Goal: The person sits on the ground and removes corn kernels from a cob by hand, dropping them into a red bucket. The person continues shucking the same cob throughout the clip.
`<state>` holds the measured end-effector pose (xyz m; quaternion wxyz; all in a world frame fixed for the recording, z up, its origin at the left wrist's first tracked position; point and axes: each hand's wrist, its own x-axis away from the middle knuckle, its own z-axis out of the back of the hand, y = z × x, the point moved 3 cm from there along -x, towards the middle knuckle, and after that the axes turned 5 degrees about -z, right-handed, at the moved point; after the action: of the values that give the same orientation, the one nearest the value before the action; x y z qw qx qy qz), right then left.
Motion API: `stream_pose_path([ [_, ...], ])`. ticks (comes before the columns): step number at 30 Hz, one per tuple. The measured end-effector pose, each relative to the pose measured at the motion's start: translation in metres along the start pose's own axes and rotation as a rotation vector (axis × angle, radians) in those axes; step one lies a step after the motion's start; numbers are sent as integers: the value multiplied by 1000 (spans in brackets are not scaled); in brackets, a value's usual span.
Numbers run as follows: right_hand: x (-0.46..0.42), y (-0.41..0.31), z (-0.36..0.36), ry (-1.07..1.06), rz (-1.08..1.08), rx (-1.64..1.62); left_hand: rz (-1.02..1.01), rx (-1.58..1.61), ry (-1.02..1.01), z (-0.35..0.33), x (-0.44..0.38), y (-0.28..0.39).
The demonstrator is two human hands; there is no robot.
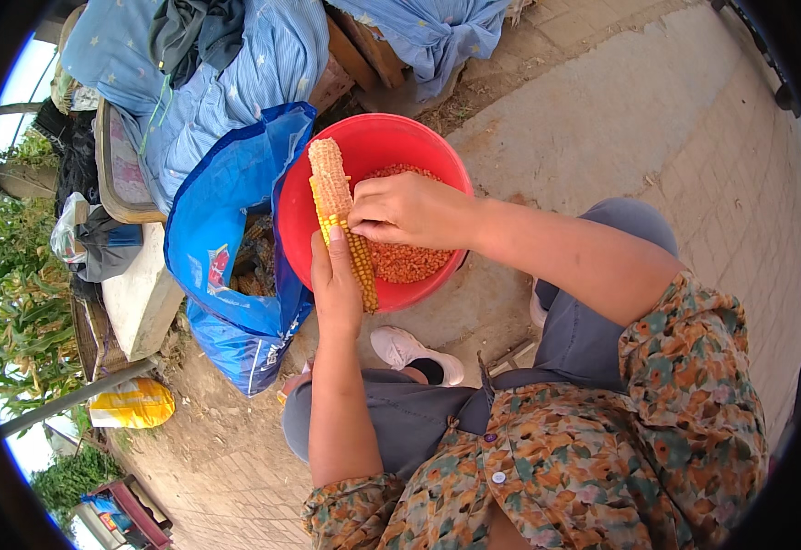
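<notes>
An ear of yellow corn [359, 265] is held over the red plastic bucket [379, 127]. Its upper part is a bare, pale cob; kernels cover the lower part. Wrapped round the ear from below, my left hand [336, 285] has its thumb along the kernels. My right hand [414, 210] has its bent fingers against the ear where bare cob meets kernels; its fingertips are partly hidden. Loose orange kernels [407, 263] lie in the bucket beneath my right hand.
Left of the bucket, touching it, stands an open blue bag [197, 227] with cobs [254, 265] inside. Star-patterned blue cloth [269, 62] covers things behind. A white block [135, 295] and a yellow bag [142, 402] lie further left. My shoe [407, 350] is near the bucket's base.
</notes>
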<state>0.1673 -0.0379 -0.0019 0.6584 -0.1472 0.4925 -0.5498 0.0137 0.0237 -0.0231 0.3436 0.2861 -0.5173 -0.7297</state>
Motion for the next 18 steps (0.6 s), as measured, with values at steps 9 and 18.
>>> stream_pose_path([
  [9,5,6,-11,55,-309,-251,-154,-244,89,-6,2,6],
  [18,9,23,-23,75,-770,-775,-245,-307,131,-5,1,12],
])
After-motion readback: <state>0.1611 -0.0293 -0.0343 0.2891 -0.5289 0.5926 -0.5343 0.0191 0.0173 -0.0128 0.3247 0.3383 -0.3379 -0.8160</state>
